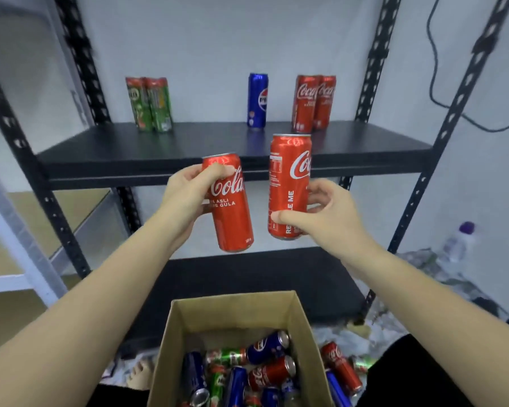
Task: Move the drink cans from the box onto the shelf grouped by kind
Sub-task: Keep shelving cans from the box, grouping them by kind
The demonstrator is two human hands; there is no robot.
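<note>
above the box (171,342), both hands grip one red cola can each.

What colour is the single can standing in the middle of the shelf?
Blue, with a round red-white-blue logo: the single can on the shelf, seen in the head view.

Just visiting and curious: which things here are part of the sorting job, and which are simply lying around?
Part of the job: the red cola cans in the left hand and right hand, the shelf, the cardboard box of cans.

Lying about: plastic bottle, black cable.
</note>
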